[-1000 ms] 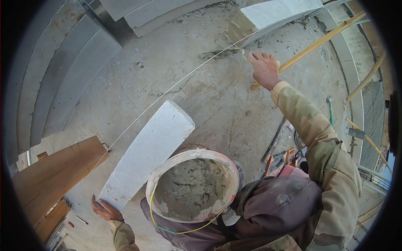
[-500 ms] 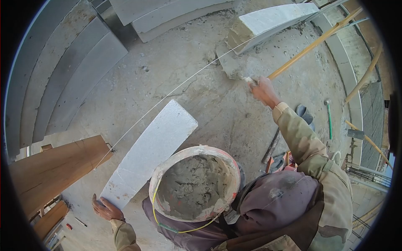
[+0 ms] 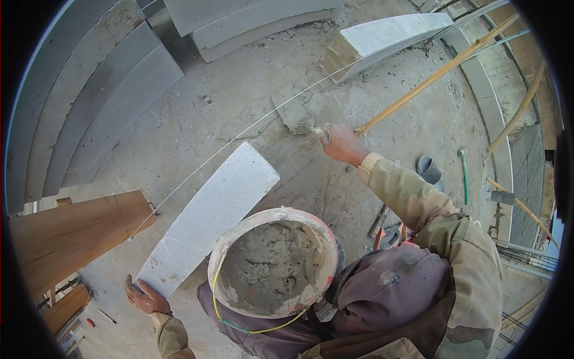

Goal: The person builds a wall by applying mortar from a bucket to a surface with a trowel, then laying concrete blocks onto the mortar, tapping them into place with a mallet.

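My right hand point(image 3: 342, 144) is wrapped round the handle of a trowel point(image 3: 293, 112), whose mortar-coated blade is over the floor just beneath the taut string. My left hand point(image 3: 147, 296) has its fingers spread and touches the lower end of a long white lightweight concrete block point(image 3: 206, 221). The block lies slantwise on the floor. Beside it, close to my legs, stands a bucket point(image 3: 330, 245) holding grey wet mortar point(image 3: 269, 266), its yellow wire handle hanging down over the near side.
A taut white string point(image 3: 224, 145) crosses the floor to a wooden board point(image 3: 89, 224). Another white block point(image 3: 394, 36) lies at the upper right. Stacked grey blocks point(image 3: 125, 107) stand at left. A bamboo pole point(image 3: 430, 79), a green-handled hammer point(image 3: 465, 179) and a dark shoe point(image 3: 427, 169) are at right.
My right hand has moved left and slightly down with the trowel, away from the far white block and along the string. My left hand stays at the near block's end.
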`<state>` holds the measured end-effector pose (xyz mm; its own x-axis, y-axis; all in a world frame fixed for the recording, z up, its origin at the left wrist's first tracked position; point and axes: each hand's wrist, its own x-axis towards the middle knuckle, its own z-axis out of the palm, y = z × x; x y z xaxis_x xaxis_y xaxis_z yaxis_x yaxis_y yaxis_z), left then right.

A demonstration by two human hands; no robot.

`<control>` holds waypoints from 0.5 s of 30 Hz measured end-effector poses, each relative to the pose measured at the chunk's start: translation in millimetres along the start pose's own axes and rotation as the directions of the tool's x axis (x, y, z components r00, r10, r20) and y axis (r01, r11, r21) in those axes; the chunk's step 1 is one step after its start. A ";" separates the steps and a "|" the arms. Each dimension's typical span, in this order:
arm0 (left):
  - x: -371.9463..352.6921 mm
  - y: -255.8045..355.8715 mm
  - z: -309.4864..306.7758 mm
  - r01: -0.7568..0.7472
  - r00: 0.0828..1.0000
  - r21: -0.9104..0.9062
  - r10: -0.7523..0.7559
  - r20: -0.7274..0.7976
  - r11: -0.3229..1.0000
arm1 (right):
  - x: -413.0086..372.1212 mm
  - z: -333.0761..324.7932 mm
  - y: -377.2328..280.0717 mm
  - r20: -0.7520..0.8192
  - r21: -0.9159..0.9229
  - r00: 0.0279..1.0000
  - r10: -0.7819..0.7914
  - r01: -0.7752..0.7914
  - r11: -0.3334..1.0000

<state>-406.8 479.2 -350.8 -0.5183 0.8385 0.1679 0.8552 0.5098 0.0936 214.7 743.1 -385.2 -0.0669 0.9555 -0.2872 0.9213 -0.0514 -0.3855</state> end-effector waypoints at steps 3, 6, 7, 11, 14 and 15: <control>-0.1 -1.3 1.5 -0.012 1.000 0.001 0.012 0.002 1.000 | -7.7 -5.6 10.0 -0.014 -0.182 0.999 -0.029 0.026 0.983; 0.5 -0.3 -1.9 -0.007 1.000 -0.002 0.007 0.001 1.000 | -4.5 -12.9 44.8 -0.054 -0.291 0.998 0.029 -0.044 0.956; 0.0 2.5 -1.2 0.001 1.000 -0.010 -0.001 -0.005 1.000 | 2.0 -18.5 51.9 -0.119 -0.312 0.992 0.043 -0.079 0.947; -0.4 -2.5 1.0 -0.034 0.999 -0.006 0.034 -0.019 0.999 | 20.4 -21.1 62.7 -0.075 -0.241 0.994 0.084 -0.099 0.965; 0.9 -0.5 -0.6 -0.026 0.999 -0.012 0.026 -0.022 1.000 | 32.6 12.0 64.0 -0.249 -0.054 0.954 0.165 -0.184 0.981; 0.7 -0.9 -0.4 -0.030 0.999 -0.006 0.030 -0.023 1.000 | 30.0 22.8 60.0 -0.263 -0.098 0.954 0.145 -0.176 0.980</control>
<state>-407.9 479.2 -350.4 -0.4920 0.8489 0.1933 0.8705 0.4831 0.0942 259.2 762.1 -436.9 0.1707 0.9804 -0.0989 0.9517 -0.1900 -0.2412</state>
